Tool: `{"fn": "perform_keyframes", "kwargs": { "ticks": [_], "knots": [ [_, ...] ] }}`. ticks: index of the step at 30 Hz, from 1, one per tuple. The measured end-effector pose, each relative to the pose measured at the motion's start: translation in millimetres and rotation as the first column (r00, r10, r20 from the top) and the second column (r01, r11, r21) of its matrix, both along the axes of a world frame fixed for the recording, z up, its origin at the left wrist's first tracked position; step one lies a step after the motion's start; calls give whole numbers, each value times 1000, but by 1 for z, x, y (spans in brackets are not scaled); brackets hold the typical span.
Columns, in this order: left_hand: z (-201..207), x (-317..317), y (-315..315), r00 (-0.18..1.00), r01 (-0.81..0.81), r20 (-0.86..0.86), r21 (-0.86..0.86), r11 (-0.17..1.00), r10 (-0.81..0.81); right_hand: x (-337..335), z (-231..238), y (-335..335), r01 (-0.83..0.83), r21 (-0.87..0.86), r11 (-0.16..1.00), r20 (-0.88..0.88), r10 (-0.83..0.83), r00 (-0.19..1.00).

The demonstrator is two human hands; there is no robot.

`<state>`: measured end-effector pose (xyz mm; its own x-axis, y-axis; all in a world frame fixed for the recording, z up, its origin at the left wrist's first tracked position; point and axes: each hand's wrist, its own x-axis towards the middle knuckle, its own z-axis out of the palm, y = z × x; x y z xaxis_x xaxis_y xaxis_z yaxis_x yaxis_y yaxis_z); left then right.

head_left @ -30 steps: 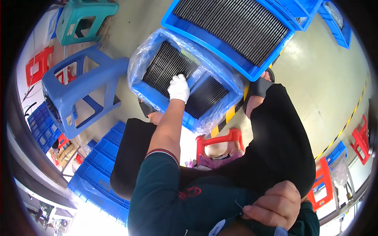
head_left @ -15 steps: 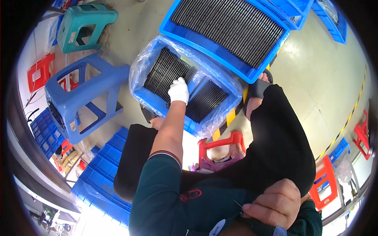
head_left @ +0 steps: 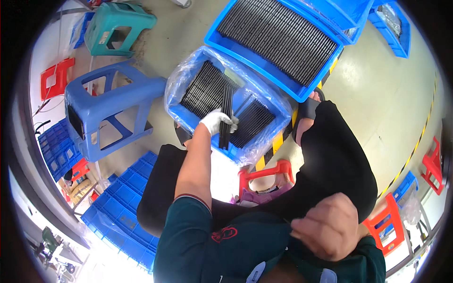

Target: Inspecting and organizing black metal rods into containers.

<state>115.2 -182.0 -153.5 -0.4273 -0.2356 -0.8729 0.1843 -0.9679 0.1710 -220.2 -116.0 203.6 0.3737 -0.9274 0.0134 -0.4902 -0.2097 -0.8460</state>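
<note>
My left hand (head_left: pixel 216 121), in a white glove, is closed around a small bundle of long, thin black rods (head_left: pixel 227 113). It lifts them, roughly upright in the picture, over a plastic-lined blue bin (head_left: pixel 188 123). More black rods (head_left: pixel 204 89) lie in rows in the bin's left part, and a second stack (head_left: pixel 255 123) fills its right part. Close to my chest is my bare right hand (head_left: pixel 330 227), its fingers curled inward and blurred. Whatever the right fingers hold is too unclear to make out.
A larger blue crate (head_left: pixel 302 93) full of black rods stands beyond the bin. To the left are a blue stool (head_left: pixel 94 94), a green stool (head_left: pixel 115 26) and stacked blue crates (head_left: pixel 125 203). A red stool (head_left: pixel 266 172) sits between my legs.
My left hand has raised a bundle of rods out of the left stack and drawn it slightly nearer. The right hand has shifted a little; the thin pin it pinched no longer shows clearly.
</note>
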Motion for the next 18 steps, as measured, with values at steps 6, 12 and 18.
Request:
{"fn": "perform_keyframes", "kwargs": {
  "ticks": [6,12,18],
  "knots": [
    [23,-9,44,865,-365,-402,-94,926,300,0,3,-1,-42,-53,998,5,43,999],
    [48,-15,64,671,-550,-617,-43,834,411,8,-1,12,71,-101,992,-3,-72,997],
    [88,-38,68,544,-710,-704,-96,698,456,14,-12,18,171,-89,981,39,-168,985]
  ]
}}
